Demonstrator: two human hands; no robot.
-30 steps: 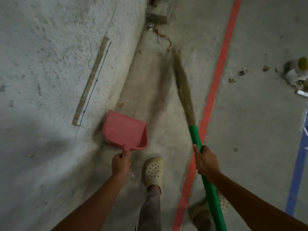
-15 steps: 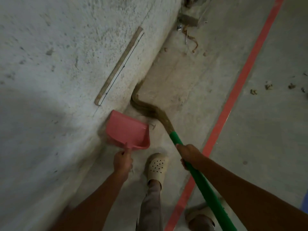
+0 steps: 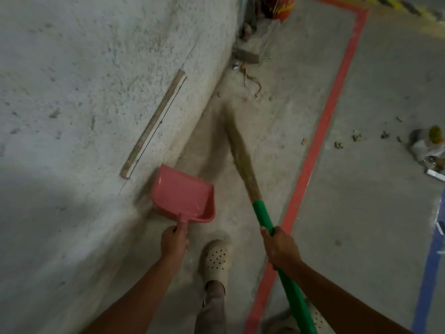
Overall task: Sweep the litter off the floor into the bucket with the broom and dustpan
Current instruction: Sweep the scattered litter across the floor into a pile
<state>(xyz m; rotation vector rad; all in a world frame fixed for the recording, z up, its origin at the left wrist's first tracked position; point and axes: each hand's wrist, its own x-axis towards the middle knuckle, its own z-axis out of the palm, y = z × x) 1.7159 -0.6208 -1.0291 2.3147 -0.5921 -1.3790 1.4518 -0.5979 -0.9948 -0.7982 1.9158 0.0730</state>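
Swinging back off the wall (image 3: 84,92), the broom (image 3: 240,155) is reaching forward mid-sweep, right hand (image 3: 280,247) clasping its handle, left hand (image 3: 173,242) clasping the pink dustpan (image 3: 183,194); the next stroke should draw the twigs (image 3: 251,79) panward.

1 pink plastic dustpan (image 3: 183,194), 1 green-handled straw broom (image 3: 263,214), 2 beige perforated clogs (image 3: 216,259), 1 red floor stripe (image 3: 311,160), approx. 5 dry leaf scraps (image 3: 339,144), blurry, maybe more.

The grey concrete floor (image 3: 361,213) carries a red painted line (image 3: 320,131) running away from the viewer and a blue line (image 3: 431,273) at the right edge. Dry twigs (image 3: 250,79) and a grey block (image 3: 245,55) lie by the wall base. Small leaf scraps (image 3: 339,145) and a crumpled pale wrapper (image 3: 428,143) lie right of the red line. 1 pale perforated clog (image 3: 218,259) stands left of it.
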